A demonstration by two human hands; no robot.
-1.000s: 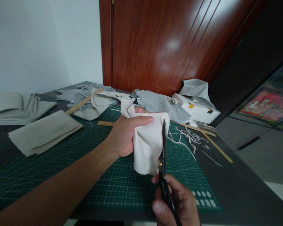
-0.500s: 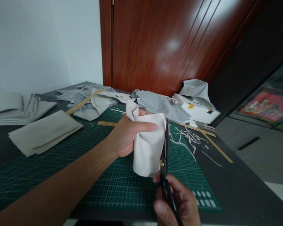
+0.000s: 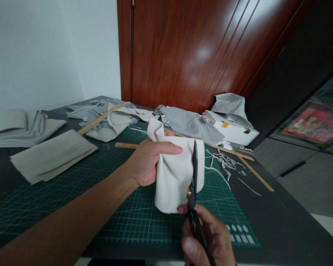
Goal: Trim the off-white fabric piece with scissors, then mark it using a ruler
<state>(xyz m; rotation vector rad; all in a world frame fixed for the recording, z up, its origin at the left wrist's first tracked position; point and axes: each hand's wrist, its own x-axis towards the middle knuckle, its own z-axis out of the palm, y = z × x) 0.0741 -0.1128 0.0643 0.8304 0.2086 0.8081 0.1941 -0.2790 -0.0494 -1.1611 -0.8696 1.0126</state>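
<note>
My left hand (image 3: 148, 162) is closed round a piece of cream cloth (image 3: 173, 179), holding it up above the green cutting mat (image 3: 72, 195). My right hand (image 3: 208, 240) grips the handles of black scissors (image 3: 193, 184) at the lower edge of the view. The scissor blades point upward and lie against the cloth's right side, with a strip of cloth showing to the right of the blades.
Folded beige fabric (image 3: 51, 153) lies on the mat's left; more folded cloth (image 3: 19, 127) sits at the far left. Grey and cream scraps (image 3: 183, 123), wooden rulers (image 3: 98, 120), thin white offcuts (image 3: 222, 162) and a white box (image 3: 233, 129) crowd the table's far side before a wooden door.
The cloth has shifted in my left hand, so more of it now hangs right of the scissor blades. The scissors stay upright in nearly the same place.
</note>
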